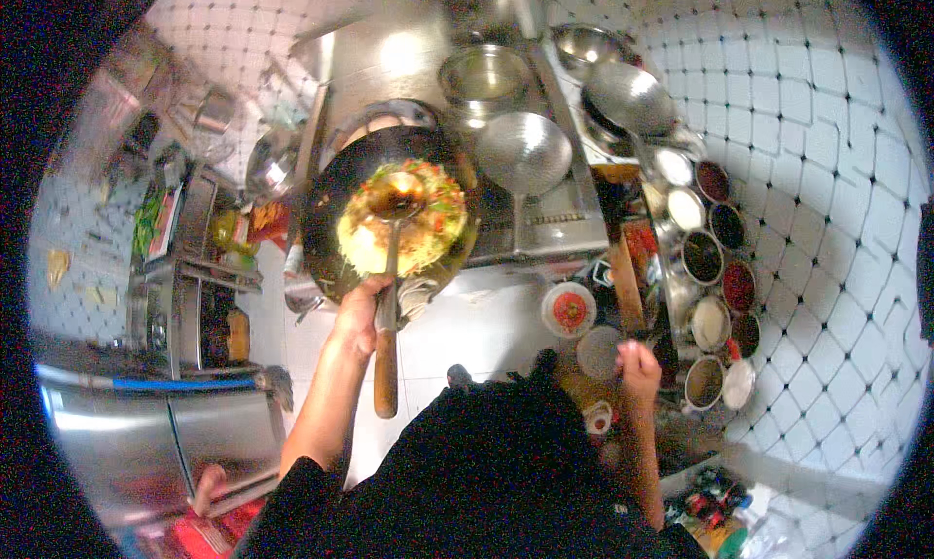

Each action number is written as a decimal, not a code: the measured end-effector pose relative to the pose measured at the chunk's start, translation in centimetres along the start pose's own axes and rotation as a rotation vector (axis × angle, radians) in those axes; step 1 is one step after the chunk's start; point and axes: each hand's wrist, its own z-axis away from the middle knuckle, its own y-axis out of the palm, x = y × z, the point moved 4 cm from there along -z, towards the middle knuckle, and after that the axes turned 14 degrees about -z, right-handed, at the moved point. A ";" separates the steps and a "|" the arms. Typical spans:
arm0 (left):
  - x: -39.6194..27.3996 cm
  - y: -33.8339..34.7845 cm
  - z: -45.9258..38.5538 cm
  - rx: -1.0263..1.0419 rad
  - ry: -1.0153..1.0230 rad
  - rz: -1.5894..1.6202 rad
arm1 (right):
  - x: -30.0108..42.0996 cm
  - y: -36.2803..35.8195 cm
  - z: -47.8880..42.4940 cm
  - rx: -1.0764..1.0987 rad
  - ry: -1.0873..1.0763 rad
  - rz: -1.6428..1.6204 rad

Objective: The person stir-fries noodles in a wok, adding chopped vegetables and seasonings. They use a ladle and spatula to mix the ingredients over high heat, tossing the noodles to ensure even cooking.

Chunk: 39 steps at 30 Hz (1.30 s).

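A dark wok (328, 194) holds yellow shredded food (365, 238) with red and green pieces. The metal ladle (387, 376) has its bowl over this food; its wooden handle points towards me. My left hand (359, 312) grips the wok's near rim by a folded cloth (417, 296), against the ladle's shaft; whether it holds the ladle too I cannot tell. My right hand (640, 369) is off to the right with curled fingers, beside a round pale container (600, 352) and below a white bowl of red food (568, 309). What its fingers hold is hidden.
Beyond the wok stands a steel stove (365, 63) with a metal basin (484, 77) and a perforated strainer (524, 154). Seasoning containers (703, 257) line the tiled wall at right. Another strainer (631, 99) lies at upper right. A steel cabinet (117, 435) stands at lower left.
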 end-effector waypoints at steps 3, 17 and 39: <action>-0.4 0.6 2.5 0.009 0.031 0.001 | 13.7 12.2 -3.9 0.280 -0.154 -0.121; 3.3 -10.4 10.7 -0.252 0.138 0.018 | 16.0 28.4 -1.3 0.950 0.703 -0.211; 6.3 -9.3 -4.7 -0.128 -0.018 0.290 | 18.1 27.6 -3.3 0.939 -0.033 0.822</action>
